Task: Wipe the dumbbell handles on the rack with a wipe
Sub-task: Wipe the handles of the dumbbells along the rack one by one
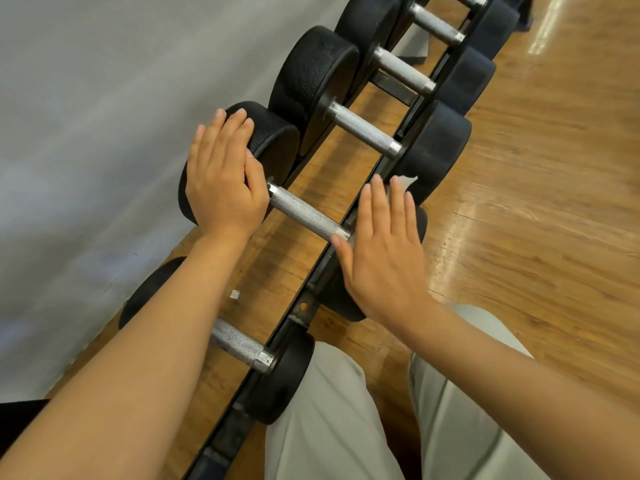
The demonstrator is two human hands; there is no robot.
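The knees (332, 410) in pale trousers sit lowest in view, pressed up to the rack (311, 289), so the person stands close enough to lean over the row. The left hand (221, 178) lies flat on the far black head (277, 140) of the second dumbbell, fingers straight and together, probably to steady it against rolling. The right hand (384, 251) is flat too, fingers straight, over the near head, with the wipe (403, 183) trapped under the fingertips; only a white corner shows. Between the hands the knurled handle (304, 213) lies bare, so neither grip is round it yet. The wipe sits at the handle's near end, seemingly ready for a stroke along it. Further handles (363, 133) wait up the rack, and one (239, 344) lies nearer, under the left forearm.
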